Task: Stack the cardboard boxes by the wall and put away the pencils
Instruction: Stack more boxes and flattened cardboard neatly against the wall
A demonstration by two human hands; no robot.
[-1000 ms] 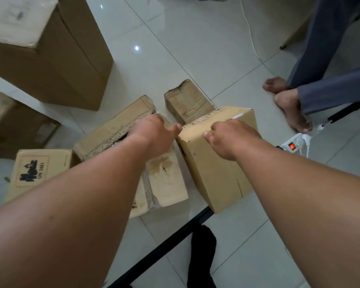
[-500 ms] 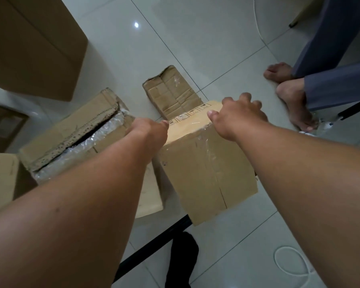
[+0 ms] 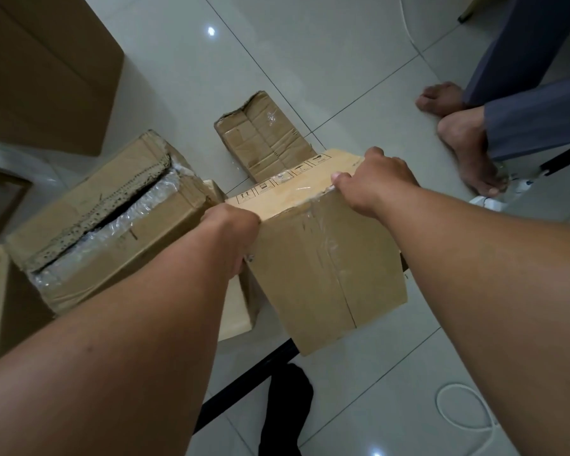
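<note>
Taped box [image 3: 326,258], tilted, held between our hands. Our left hand [image 3: 234,232] grips its left top corner; our right hand [image 3: 372,182] curls over its far right edge, thumb on top. Left of the box: torn box [image 3: 112,218]. Behind it: crumpled box [image 3: 264,139]. Right of it: a person's bare feet [image 3: 464,149]

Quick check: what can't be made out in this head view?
Head view only.
taped box underside, gripped by left hand and right hand: faces away.
torn box contents: plastic wrap fills the slit.
large box: cut by frame's top-left edges.
Pencils: none in view.
</note>
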